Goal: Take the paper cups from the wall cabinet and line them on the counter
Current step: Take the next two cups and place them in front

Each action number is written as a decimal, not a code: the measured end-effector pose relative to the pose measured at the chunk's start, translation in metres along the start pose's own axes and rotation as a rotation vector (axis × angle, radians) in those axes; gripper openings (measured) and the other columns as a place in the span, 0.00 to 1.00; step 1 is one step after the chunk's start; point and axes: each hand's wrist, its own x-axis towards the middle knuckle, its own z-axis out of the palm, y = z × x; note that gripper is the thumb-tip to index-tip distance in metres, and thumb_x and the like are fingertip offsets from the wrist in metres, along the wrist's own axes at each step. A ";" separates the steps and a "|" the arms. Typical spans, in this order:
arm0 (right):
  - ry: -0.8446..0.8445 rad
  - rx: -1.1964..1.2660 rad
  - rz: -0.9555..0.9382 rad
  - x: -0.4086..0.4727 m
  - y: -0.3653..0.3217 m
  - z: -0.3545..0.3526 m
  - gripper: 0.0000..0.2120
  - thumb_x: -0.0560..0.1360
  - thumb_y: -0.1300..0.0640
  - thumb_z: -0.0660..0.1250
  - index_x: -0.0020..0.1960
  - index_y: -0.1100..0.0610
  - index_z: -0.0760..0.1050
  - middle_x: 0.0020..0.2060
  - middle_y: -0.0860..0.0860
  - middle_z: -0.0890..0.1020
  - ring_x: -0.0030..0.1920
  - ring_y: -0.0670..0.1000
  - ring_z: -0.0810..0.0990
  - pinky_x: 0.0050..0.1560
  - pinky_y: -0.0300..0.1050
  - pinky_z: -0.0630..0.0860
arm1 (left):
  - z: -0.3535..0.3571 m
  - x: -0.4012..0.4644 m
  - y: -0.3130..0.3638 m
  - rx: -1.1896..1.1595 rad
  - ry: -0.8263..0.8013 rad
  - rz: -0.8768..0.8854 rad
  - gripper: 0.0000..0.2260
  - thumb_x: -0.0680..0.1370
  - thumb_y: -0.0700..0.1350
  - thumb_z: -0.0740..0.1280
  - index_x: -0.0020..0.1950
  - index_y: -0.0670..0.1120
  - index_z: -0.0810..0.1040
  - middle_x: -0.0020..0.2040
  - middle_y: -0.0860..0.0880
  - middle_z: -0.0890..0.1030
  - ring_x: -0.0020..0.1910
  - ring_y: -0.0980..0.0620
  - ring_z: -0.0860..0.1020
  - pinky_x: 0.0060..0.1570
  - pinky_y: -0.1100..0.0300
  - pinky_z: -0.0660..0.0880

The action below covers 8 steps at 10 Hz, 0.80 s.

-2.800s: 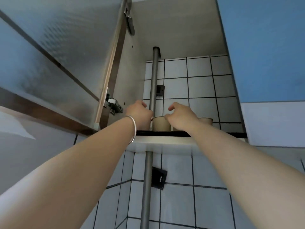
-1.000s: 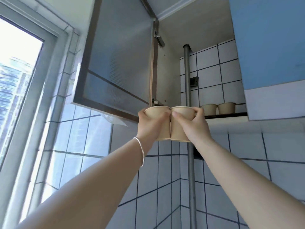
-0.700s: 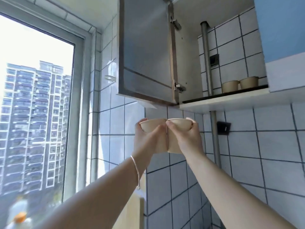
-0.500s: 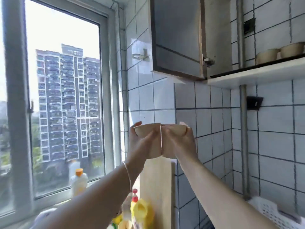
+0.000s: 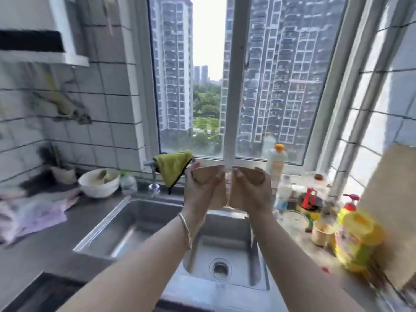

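Note:
I hold two tan paper cups side by side in the air above the steel sink (image 5: pixel 135 212). My left hand (image 5: pixel 198 192) is wrapped around the left paper cup (image 5: pixel 219 194), and my right hand (image 5: pixel 252 194) is wrapped around the right paper cup (image 5: pixel 247 174). Both cups are upright, their rims tilted slightly towards each other, with a narrow gap between them. The wall cabinet is out of view. The dark counter (image 5: pixel 45 251) lies to the left of the sink.
A white bowl (image 5: pixel 99 182) and a pale cloth (image 5: pixel 33 212) lie on the left counter. A green rag (image 5: pixel 172 167) hangs at the window sill. Right of the sink stand a yellow bottle (image 5: pixel 358 239), a white bottle (image 5: pixel 275 163), jars and a wooden board (image 5: pixel 389 212).
Both hands took a cup each from the cabinet shelf and brought them down. My view swung from the cabinet down and left to the sink and window.

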 end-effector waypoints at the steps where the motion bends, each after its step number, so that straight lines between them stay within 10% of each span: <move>1: -0.225 0.000 0.100 -0.033 0.031 0.065 0.31 0.63 0.50 0.78 0.60 0.60 0.73 0.49 0.56 0.82 0.45 0.54 0.81 0.45 0.46 0.77 | -0.081 -0.019 -0.006 -0.057 0.229 0.019 0.21 0.71 0.37 0.72 0.56 0.53 0.67 0.50 0.44 0.78 0.40 0.57 0.81 0.41 0.62 0.79; 3: -0.584 -0.047 0.263 -0.122 0.074 0.173 0.31 0.63 0.46 0.77 0.61 0.52 0.69 0.51 0.54 0.79 0.49 0.56 0.81 0.40 0.50 0.80 | -0.228 -0.057 -0.012 0.079 0.633 0.001 0.23 0.73 0.38 0.69 0.63 0.50 0.65 0.48 0.54 0.75 0.43 0.60 0.75 0.35 0.78 0.71; 8: -1.047 -0.135 0.455 -0.379 0.117 0.428 0.27 0.65 0.47 0.74 0.61 0.50 0.69 0.51 0.54 0.79 0.45 0.53 0.81 0.43 0.51 0.82 | -0.554 -0.160 0.026 0.067 1.088 0.029 0.26 0.69 0.42 0.75 0.61 0.53 0.66 0.48 0.53 0.75 0.43 0.57 0.75 0.43 0.61 0.73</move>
